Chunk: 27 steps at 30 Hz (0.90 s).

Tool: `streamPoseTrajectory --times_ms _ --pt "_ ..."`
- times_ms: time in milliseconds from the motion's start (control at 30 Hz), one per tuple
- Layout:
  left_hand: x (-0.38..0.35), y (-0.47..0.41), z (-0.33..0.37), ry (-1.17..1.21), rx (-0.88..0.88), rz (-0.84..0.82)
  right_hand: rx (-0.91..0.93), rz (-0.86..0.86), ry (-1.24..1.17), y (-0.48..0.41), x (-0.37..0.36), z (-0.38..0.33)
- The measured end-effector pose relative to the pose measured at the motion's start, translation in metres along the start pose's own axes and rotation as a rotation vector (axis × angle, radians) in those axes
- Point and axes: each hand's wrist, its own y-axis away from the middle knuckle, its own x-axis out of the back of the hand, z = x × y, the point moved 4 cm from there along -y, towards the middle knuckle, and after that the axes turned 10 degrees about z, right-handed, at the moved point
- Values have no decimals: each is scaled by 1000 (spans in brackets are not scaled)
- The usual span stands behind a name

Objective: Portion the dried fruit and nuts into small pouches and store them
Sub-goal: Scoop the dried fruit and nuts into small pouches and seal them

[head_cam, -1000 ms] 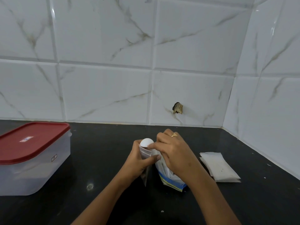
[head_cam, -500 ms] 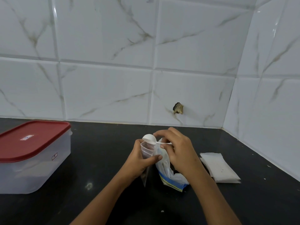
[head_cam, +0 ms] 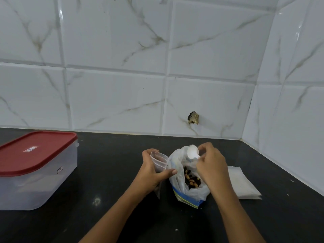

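A small clear pouch (head_cam: pixel 159 160) stands upright with its mouth open, and my left hand (head_cam: pixel 152 172) grips it from the left with the thumb across its front. Just to its right sits a large plastic bag (head_cam: pixel 185 190) with a blue and yellow strip, open at the top. Dark dried fruit and pale nuts (head_cam: pixel 191 179) show inside it. My right hand (head_cam: pixel 211 167) pinches a white plastic scoop (head_cam: pixel 192 152) by its handle, holding it above the big bag's mouth. Whether the scoop holds anything cannot be seen.
A clear storage box with a red lid (head_cam: pixel 35 165) stands at the left on the black counter (head_cam: pixel 108 172). A flat stack of white pouches (head_cam: pixel 242 184) lies right of the bag. Tiled walls meet in a corner at the back right.
The scoop has moved from over the small pouch rightward to above the big bag. My right hand shifted right, uncovering the fruit and nuts. The left hand kept hold of the pouch.
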Motion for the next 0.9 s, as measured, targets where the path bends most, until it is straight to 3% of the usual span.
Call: streamPoseTrajectory --times_ms 100,233,300,367,433,533,633,767,900 --pt "-2 -2 -3 -42 40 -34 -110 -192 79 6 -10 5" --pt "0 0 -4 -21 186 -102 -108 -360 243 13 -24 4" --pt "6 -1 -4 -24 211 -21 -72 -336 351 14 -26 3" --pt "11 -6 -10 58 209 78 10 -203 398 12 -20 -4" --pt "15 -11 -14 128 205 158 114 -134 272 12 -15 -16" --pt "18 -14 -15 193 199 220 211 -259 32 18 -20 -30" --pt "22 -16 -10 256 146 246 265 -274 21 19 -25 -29" --pt "24 -15 -2 334 132 209 218 -167 -176 12 -24 -25" --pt "18 -11 2 392 135 60 65 -134 -461 12 -24 -21"
